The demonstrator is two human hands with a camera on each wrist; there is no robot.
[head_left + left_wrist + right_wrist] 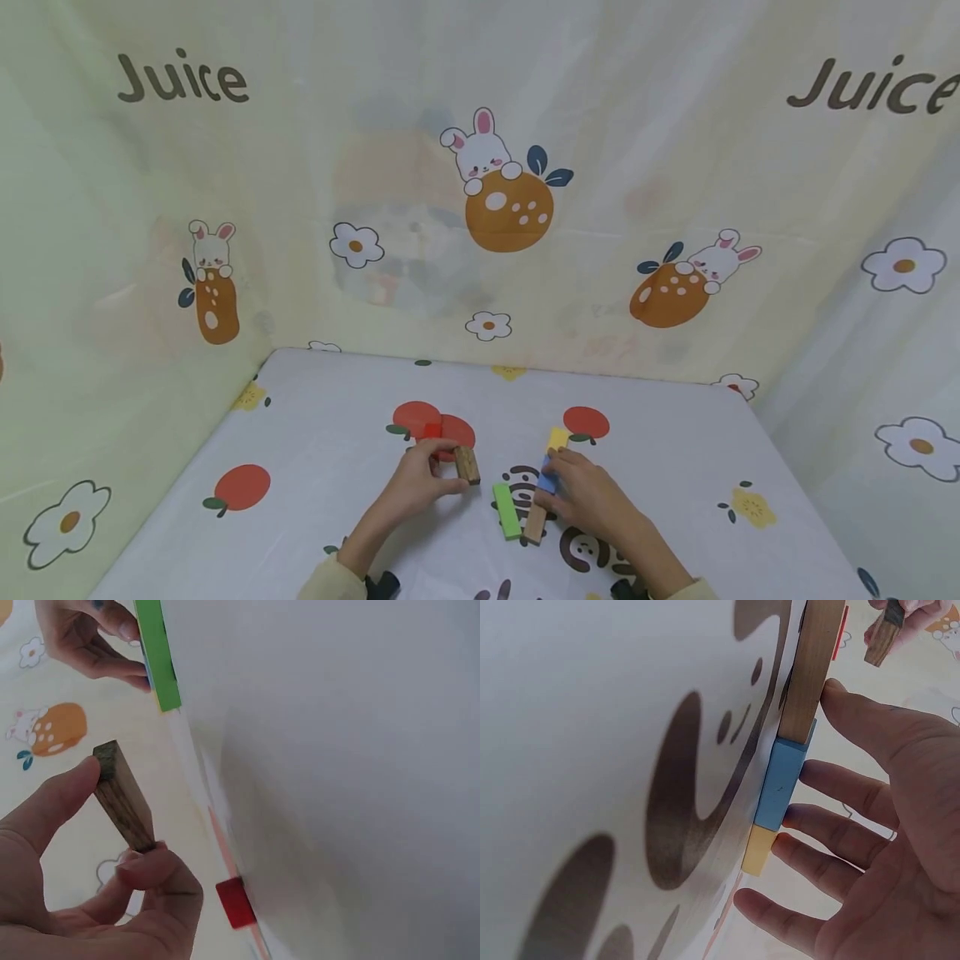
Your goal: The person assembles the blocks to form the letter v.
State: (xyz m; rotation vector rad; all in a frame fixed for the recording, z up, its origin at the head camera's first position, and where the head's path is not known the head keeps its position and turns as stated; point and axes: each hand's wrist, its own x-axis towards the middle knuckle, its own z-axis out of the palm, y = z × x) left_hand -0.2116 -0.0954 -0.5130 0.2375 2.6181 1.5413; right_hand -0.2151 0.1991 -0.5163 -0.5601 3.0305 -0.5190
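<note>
Printed curtain behind both hands. White surface beneath them, fruit prints. Right hand: fingers spread and extended, tips touching block row. Left hand: thumb and fingertips pinching dark-brown block, held clear of surface. Green block lies between hands. Light-brown block at right thumb, near end of row; blue block next, under right fingertips; yellow block at far end, just beyond knuckles. Red block just beyond left fingers, partly hidden.
</note>
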